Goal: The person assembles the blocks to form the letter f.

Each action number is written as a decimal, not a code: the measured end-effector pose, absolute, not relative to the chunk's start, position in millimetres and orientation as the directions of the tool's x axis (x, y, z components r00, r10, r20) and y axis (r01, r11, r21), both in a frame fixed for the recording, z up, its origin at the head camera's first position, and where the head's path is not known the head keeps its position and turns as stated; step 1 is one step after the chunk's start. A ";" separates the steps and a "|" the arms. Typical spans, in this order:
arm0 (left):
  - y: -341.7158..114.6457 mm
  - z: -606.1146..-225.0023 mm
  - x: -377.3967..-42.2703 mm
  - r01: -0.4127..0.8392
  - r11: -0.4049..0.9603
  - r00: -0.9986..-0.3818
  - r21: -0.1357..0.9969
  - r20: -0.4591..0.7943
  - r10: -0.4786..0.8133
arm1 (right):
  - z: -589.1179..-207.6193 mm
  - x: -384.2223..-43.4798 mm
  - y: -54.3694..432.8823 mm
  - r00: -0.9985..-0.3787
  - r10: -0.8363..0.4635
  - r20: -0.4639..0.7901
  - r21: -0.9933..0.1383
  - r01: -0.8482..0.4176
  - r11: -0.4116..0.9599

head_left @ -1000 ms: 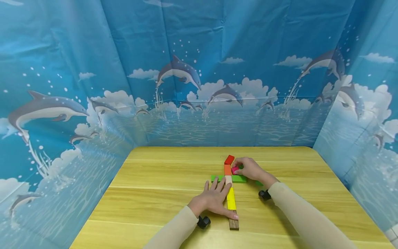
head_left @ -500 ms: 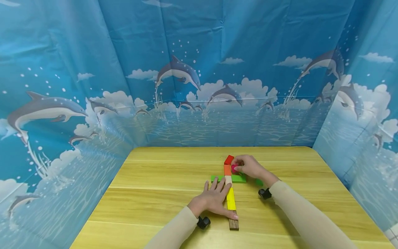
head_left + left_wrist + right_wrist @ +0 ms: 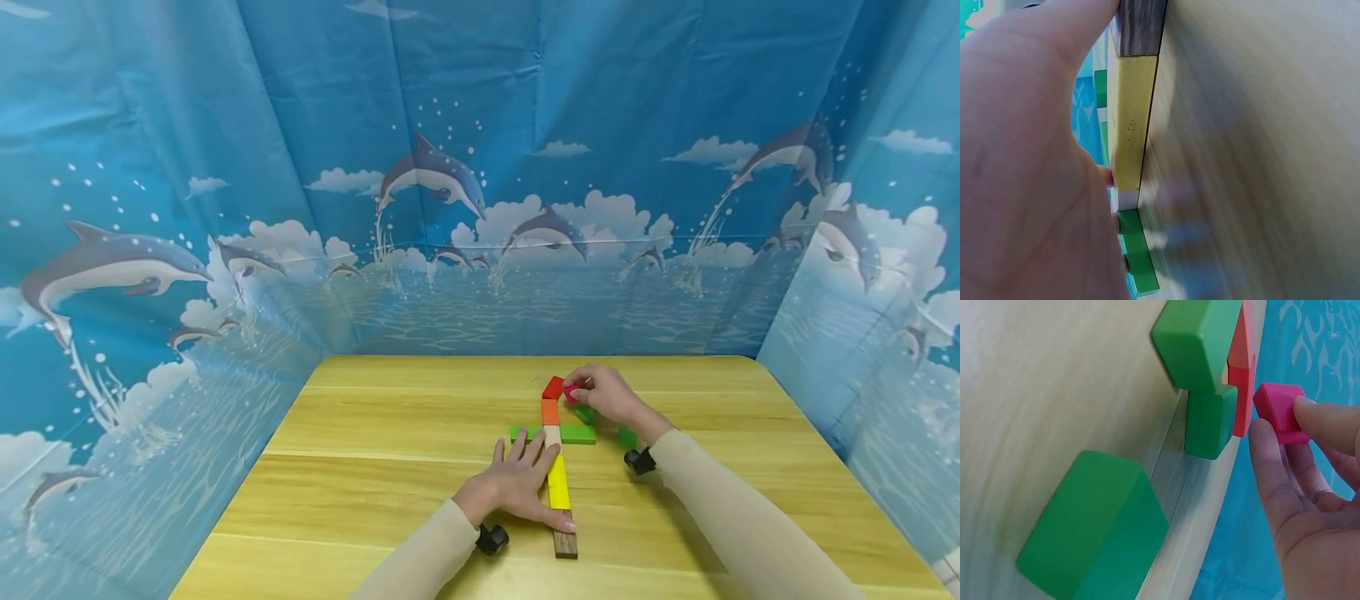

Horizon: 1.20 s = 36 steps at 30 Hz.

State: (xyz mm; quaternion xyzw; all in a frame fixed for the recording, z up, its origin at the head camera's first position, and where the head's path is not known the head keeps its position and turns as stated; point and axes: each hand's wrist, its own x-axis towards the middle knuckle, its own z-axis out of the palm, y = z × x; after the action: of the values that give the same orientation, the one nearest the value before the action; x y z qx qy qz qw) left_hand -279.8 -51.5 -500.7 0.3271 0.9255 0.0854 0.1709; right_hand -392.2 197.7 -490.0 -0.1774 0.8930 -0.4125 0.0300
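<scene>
The two hands are apart from each other: the right hand (image 3: 609,395) pinches the pink block (image 3: 1279,406) between thumb and fingers, while the left hand (image 3: 513,483) lies with spread fingers over the row of blocks, grasping none. In the head view the pink block is partly hidden by fingers, just beside the red block (image 3: 553,387); whether the two touch, or how high the pink one is held, I cannot tell. The left thumb lies on the brown block (image 3: 566,546), and the left fingers cover some of the yellow block (image 3: 558,483), the pale block (image 3: 552,435) and the left green bar (image 3: 1140,253). The orange block (image 3: 550,412) and the right green bar (image 3: 577,434) are better seen. Under the right hand a small green block (image 3: 585,414) shows only in part, and another green block (image 3: 627,437) is half covered by the wrist — the right wrist view cuts its lower end. In the left wrist view the top edge cuts the brown block. The table (image 3: 360,467) stretches widely to the left of the left hand; its far edge runs behind the red block, near the curtain (image 3: 450,308) — a narrower strip there.
</scene>
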 end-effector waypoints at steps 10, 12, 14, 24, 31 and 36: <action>-53.5 -498.5 -277.8 0.576 0.760 -0.721 0.301 -0.252 0.646 | -498.8 -403.9 204.3 -0.959 -0.257 0.117 -0.746 -0.255 0.615; -53.4 -499.3 -277.9 0.576 0.758 -0.719 0.306 -0.252 0.647 | -500.6 -407.0 205.5 -0.965 -0.240 0.110 -0.746 -0.239 0.621; -52.9 -500.1 -278.1 0.576 0.759 -0.720 0.303 -0.252 0.647 | -502.5 -410.2 206.4 -0.970 -0.221 0.098 -0.748 -0.218 0.627; -52.6 -502.7 -279.6 0.585 0.764 -0.721 0.272 -0.258 0.644 | -509.9 -426.2 205.8 -0.985 -0.167 0.050 -0.772 -0.144 0.620; -53.7 -501.4 -283.6 0.587 0.768 -0.725 0.259 -0.254 0.640 | -512.4 -440.0 201.3 -0.994 -0.112 0.018 -0.793 -0.082 0.603; -55.2 -503.4 -284.6 0.586 0.767 -0.723 0.261 -0.260 0.640 | -516.6 -445.4 199.2 -0.995 -0.098 0.018 -0.792 -0.074 0.605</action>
State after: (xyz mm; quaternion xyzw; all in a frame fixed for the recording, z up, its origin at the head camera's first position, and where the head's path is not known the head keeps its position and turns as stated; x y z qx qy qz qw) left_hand -284.6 -55.2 -503.4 0.3314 0.9247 0.0804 0.1692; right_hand -445.4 199.2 -516.6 -0.0481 0.8958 -0.4416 0.0138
